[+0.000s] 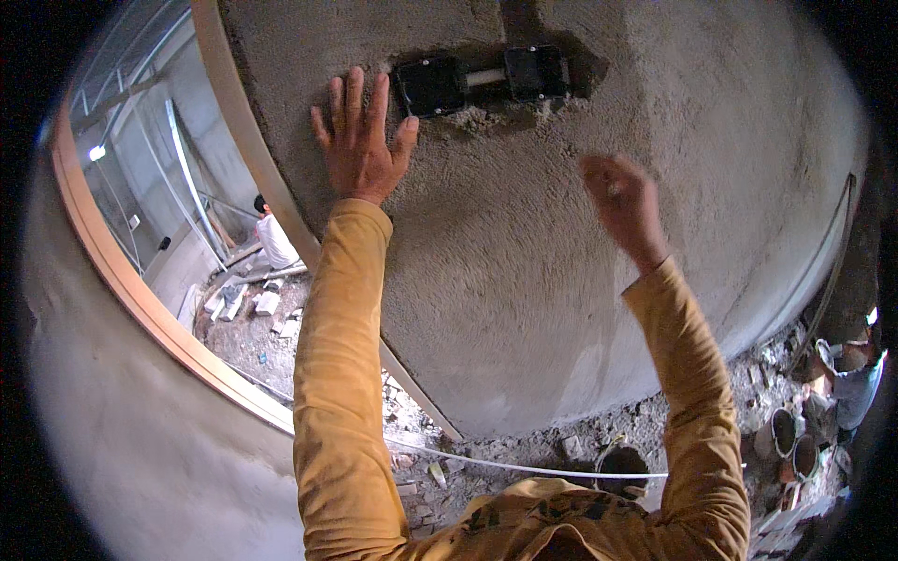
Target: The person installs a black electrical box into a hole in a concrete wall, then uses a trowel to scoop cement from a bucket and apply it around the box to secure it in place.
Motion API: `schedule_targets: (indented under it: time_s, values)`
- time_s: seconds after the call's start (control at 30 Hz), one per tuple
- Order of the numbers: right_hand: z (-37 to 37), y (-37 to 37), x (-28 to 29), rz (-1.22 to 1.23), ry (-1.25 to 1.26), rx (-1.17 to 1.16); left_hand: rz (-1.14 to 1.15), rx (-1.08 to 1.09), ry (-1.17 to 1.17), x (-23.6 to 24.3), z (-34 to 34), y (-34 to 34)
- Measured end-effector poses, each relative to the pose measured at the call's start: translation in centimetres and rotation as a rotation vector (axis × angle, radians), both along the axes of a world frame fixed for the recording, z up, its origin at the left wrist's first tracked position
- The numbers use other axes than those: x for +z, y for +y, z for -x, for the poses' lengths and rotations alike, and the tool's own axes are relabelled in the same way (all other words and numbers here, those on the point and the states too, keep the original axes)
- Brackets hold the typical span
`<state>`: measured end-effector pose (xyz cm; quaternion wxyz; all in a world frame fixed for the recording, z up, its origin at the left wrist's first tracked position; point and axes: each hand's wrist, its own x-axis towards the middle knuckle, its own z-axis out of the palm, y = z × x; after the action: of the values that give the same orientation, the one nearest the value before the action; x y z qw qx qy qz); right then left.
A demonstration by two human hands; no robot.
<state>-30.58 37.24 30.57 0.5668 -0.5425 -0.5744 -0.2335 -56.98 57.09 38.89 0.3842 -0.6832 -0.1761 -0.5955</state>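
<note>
My left hand (362,140) rests on the grey plastered wall (505,243), palm down with its fingers spread. Just right of its fingertips, a black electrical box (432,87) is set into the plaster. A short pale pipe (485,78) joins it to a second black box (536,73). Darker, rougher plaster surrounds both boxes. My right hand (623,201) is raised in front of the wall, below and right of the second box. Its fingers are curled closed, and slight blur hides whatever they may hold.
A wooden door frame (251,122) borders the wall on the left; through it, a person in white (277,241) sits amid rubble. A white hose (524,470) crosses the debris-strewn floor below. Buckets (784,432) and another person (853,388) are at the lower right.
</note>
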Motion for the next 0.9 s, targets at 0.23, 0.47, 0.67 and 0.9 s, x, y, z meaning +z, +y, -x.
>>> schedule_targets:
  time_s: [0.23,0.47,0.67,0.9]
  values:
    - [4.0,0.6,-3.9,0.088,0.042,-0.005,-0.018,0.013,0.000,0.5,-0.2,-0.6]
    - [5.1,1.5,6.2,-0.057,0.004,-0.009,-0.052,0.029,0.131,3.0,1.2,-1.2]
    - [9.4,4.4,9.5,0.117,0.080,-0.010,-0.025,0.062,0.170,2.9,0.7,-0.7]
    - [10.7,6.5,9.6,0.080,0.060,-0.089,-0.027,0.048,0.178,3.0,1.0,-0.6]
